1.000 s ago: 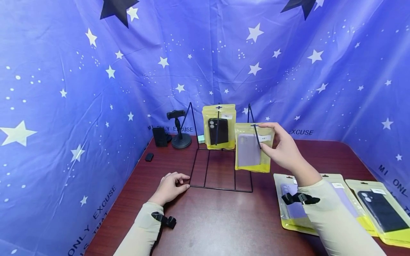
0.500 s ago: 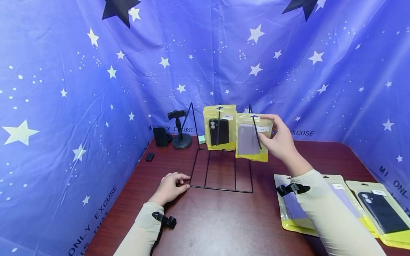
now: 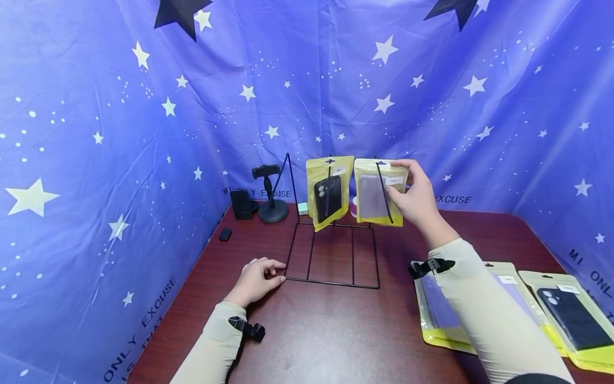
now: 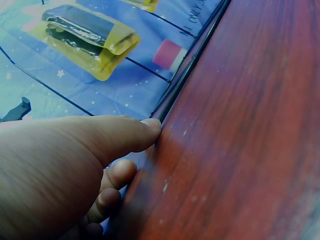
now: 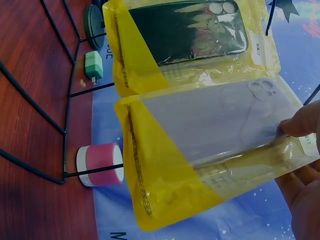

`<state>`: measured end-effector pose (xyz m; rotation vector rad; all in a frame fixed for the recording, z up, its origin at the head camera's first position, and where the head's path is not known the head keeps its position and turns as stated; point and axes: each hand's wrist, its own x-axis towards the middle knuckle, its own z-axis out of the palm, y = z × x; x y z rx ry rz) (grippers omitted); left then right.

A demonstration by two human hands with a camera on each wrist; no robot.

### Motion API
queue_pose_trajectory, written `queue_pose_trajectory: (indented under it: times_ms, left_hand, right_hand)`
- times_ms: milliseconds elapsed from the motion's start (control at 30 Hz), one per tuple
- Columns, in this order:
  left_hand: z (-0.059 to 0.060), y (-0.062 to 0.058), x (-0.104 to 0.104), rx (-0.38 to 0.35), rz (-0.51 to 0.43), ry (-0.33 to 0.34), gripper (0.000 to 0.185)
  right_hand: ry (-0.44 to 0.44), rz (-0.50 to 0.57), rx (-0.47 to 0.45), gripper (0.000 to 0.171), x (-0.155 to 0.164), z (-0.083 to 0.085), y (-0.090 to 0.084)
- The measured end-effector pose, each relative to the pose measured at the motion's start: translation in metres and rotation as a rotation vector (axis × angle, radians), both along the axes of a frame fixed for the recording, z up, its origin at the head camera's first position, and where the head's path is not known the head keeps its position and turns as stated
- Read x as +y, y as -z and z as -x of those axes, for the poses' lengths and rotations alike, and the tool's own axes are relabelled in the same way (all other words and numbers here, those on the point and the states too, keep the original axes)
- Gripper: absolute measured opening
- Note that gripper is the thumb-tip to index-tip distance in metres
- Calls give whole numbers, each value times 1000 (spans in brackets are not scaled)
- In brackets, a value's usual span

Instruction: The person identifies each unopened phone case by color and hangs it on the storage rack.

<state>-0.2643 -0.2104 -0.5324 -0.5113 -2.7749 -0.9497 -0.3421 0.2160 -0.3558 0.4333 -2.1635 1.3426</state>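
My right hand (image 3: 416,191) pinches the upper right edge of a clear-and-yellow pouch holding a lilac phone case (image 5: 215,125). The pouch is upright at the right arm of a black wire display rack (image 3: 331,283), whose rod crosses its front near the hang hole. Beside it, a pouch with a black phone case (image 3: 328,197) hangs on another rod, turned slightly. Down at the rack's front left corner, my left hand (image 3: 254,280) holds the base wire between thumb and fingers; its thumb tip is on the wire (image 4: 167,107) in the left wrist view.
More bagged cases lie at the right: lilac ones (image 3: 438,306) partly under my right arm and a black one (image 3: 573,317). A phone stand (image 3: 273,210), a black upright object (image 3: 241,205), a green block (image 5: 93,65) and a pink-and-white roll (image 5: 102,164) stand behind.
My right hand has raised the lilac-case pouch and pushed it farther back along the rack's rod. The black-case pouch has swung askew. My left hand stays at the rack's corner.
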Motion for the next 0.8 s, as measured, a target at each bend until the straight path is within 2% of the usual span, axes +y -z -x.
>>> queue_pose_trajectory:
  times_ms: [267,500,633,800]
  left_hand:
    - [0,0,0,-9,-5,4,27]
    - [1,0,0,-3,-4,8,27]
    - [0,-2,1,-10,-3,8,27]
    - [0,-2,0,-15,2,6,28]
  right_hand:
    - [7,37,-45,57,-6,11,-3]
    - [-18,74,-35,57,-6,19,2]
    - [-45,101,-49,51,-7,19,3]
    - [-32,100,-55,42,-7,19,3]
